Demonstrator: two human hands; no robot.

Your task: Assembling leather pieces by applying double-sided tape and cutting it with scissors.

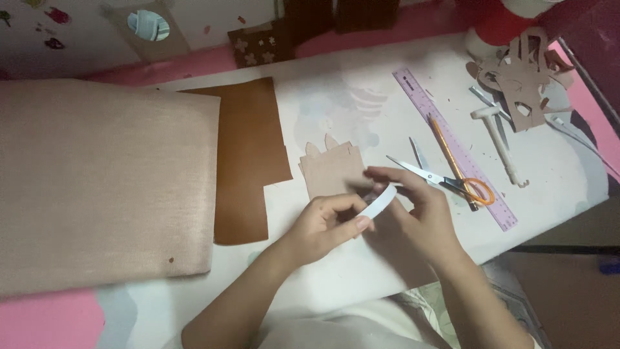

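- The left hand (321, 226) pinches one end of a small white strip (379, 201) between thumb and fingertips, near the table's front edge.
- The right hand (420, 210) meets it from the other side; its fingers are curled, the thumb and forefinger closing on the strip's upper end.
- Just behind the hands lies a beige cut piece (330, 169) with two pointed tabs on top, flat on the white table (361, 278).
- Left of it sits a brown sheet (248, 155), part-covered by a large beige fabric sheet (103, 184) that reaches the table's left edge.
- Toward the right edge, orange-handled scissors (452, 183) lie open across a purple ruler (455, 148), with an orange pencil (449, 155) along it.
- At the far right corner rests a heap of beige offcuts (523, 81) and a small white hammer-shaped tool (498, 139).
- No containers or labelled packages are clear enough to tell.
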